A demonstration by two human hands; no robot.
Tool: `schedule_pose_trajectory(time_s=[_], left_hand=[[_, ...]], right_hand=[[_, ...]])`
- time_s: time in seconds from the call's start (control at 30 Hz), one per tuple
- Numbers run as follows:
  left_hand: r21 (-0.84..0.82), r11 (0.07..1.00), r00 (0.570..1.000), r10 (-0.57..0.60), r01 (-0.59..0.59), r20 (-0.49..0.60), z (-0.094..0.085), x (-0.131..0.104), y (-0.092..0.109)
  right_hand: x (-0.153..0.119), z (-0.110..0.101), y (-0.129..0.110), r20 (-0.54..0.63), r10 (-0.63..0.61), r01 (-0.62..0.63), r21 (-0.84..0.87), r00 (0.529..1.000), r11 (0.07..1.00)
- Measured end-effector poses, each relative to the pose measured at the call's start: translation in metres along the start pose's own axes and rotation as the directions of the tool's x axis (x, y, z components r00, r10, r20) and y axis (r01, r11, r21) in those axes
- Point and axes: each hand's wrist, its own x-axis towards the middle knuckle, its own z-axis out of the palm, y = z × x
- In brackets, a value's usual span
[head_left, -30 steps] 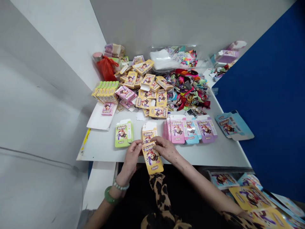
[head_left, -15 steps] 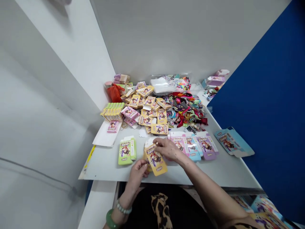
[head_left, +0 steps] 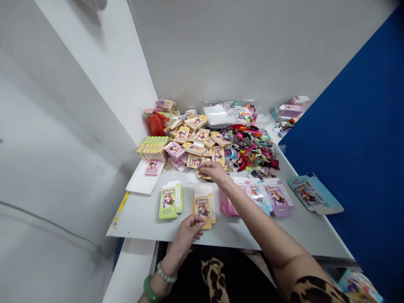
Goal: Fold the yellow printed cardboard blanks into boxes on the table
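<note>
A flat yellow carton (head_left: 203, 206) with an open white top flap lies near the table's front edge. My left hand (head_left: 190, 228) is at its lower left corner, fingers closed in a pinch; whatever is between them is too small to name. Farther forward, my right hand (head_left: 214, 171) reaches over the near side of the yellow box pile (head_left: 196, 161), its fingers pressed together at a box there. Whether it grips that box is hidden. Left of the yellow carton lies a green carton (head_left: 168, 202). Pink, blue and purple cartons (head_left: 277, 198) lie to the right, partly behind my right forearm.
Colourful hair ties (head_left: 249, 147) are heaped behind on the right, before a clear tray (head_left: 221, 114). A red bag (head_left: 156, 123) and a row of yellow-green boxes (head_left: 152, 148) stand at the left. A blue carton (head_left: 311, 194) overhangs the right edge.
My right hand has moved away from the yellow carton, forward to the box pile. A yellow box at the near edge of the pile has shifted. The yellow carton now lies flatter on the table.
</note>
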Motion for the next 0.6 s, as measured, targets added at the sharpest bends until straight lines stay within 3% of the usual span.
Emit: schedule_pose_trajectory(time_s=[0.2, 0.37, 0.5, 0.6], left_hand=[[-0.014, 0.999, 0.991, -0.037, 0.036, -0.132, -0.005, 0.010, -0.006], [0.037, 0.997, 0.980, -0.056, 0.064, -0.189, -0.002, 0.027, -0.002], [0.141, 0.985, 0.985, -0.076, 0.098, -0.152, 0.001, 0.029, 0.009], [0.258, 0.962, 0.995, -0.072, 0.087, -0.069, 0.001, 0.030, 0.013]], right_hand=[[-0.058, -0.011, 0.030, -0.063, 0.035, -0.054, -0.325, 0.997, 0.944], [-0.105, 0.010, 0.046, 0.032, 0.114, -0.065, -0.664, 0.993, 0.745], [-0.125, 0.038, 0.059, 0.051, 0.164, -0.065, -0.772, 0.985, 0.632], [-0.129, 0.042, 0.058, 0.038, 0.144, -0.056, -0.801, 0.989, 0.596]])
